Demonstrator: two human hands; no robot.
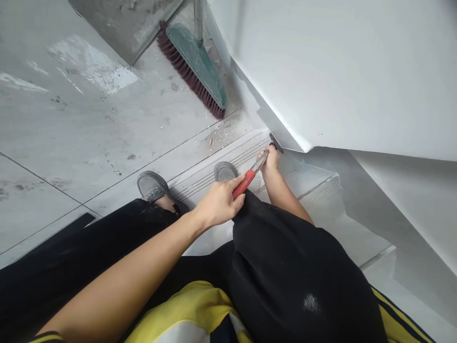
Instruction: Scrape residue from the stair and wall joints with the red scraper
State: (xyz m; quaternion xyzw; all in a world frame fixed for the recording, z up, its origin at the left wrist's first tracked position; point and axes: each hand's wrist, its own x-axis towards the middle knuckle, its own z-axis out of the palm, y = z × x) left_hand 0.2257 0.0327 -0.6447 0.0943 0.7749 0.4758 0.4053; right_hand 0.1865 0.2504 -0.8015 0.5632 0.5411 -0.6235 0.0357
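Grey tiled floor (89, 124) fills the left and upper left of the frame, dusty, with pale smears and dark grout lines. White wall panel (339, 71) takes the upper right, its lower edge slanting down toward centre. Tiled stair steps (317, 186) with grooved nosing run from centre toward lower right. Black trousers (293, 276) cover the lower half; yellow shirt hem at the bottom edge.

Broom (196, 62) with green head and maroon bristles leans at top centre, bristles on the floor, grit scattered just below it. Two grey shoes (153, 186), one on the floor tile, one on the step edge.

Left hand (218, 204), centre frame, fingers curled tight round the red handle of a tool (246, 182). The tool's metal end points up-right toward the wall's base. Right hand (270, 159), just right of centre, fingers closed on the metal end, pressed to the corner where step meets wall. Small dark piece at its fingertips; cannot tell what.
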